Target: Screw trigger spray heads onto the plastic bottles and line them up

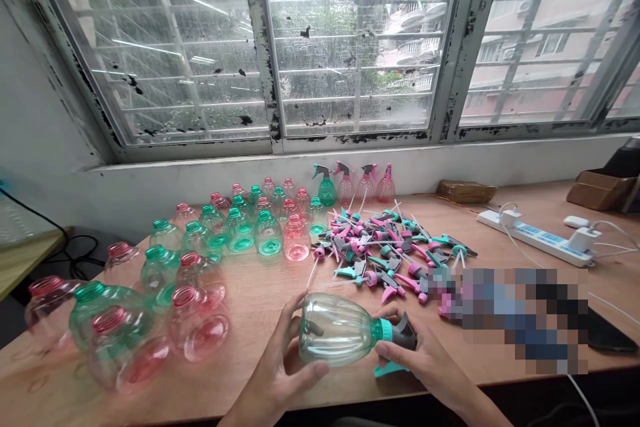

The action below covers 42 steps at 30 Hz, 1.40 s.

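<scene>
A clear green plastic spray bottle (337, 330) lies on its side near the table's front edge, held between both hands. My left hand (277, 373) is wrapped round the bottle's wide base. My right hand (423, 353) grips the grey and teal trigger spray head (397, 333) at the bottle's neck. A thin dip tube shows inside the bottle.
Several empty green and pink bottles (200, 260) crowd the wooden table (280, 280) on the left. A heap of loose pink and teal trigger heads (385, 247) lies mid-table. Several finished sprayers (357, 183) stand by the wall. A power strip (537, 233) and boxes (600, 190) sit right.
</scene>
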### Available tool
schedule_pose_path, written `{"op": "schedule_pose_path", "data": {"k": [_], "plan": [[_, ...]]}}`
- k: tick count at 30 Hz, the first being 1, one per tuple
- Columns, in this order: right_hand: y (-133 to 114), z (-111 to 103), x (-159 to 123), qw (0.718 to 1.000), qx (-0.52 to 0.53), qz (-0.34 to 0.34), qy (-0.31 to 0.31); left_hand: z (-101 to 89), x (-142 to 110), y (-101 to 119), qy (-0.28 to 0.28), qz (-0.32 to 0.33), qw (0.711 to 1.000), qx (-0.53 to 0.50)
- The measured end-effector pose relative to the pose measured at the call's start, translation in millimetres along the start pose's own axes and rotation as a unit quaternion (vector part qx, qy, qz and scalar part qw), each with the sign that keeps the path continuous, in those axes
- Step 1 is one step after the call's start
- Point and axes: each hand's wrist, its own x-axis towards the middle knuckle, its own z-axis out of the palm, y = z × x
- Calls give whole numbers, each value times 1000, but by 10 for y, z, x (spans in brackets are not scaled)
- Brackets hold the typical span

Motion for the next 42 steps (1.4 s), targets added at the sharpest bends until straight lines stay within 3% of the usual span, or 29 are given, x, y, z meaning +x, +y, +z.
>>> {"op": "schedule_pose_path", "data": {"k": [9, 24, 38, 42], "plan": [[24, 12, 4, 1000, 12, -20, 9, 20, 24, 16, 15, -10, 1000, -6], [-23, -8, -15, 1000, -5, 5, -1, 2, -34, -46, -38, 27, 999, -16], [-34, -15, -23, 1000, -5, 14, -8, -53, -51, -39, -59, 45, 993, 94], [-11, -18, -16, 1000, -10, 15, -7, -36, -67, 15, -49, 45, 994, 85]]}}
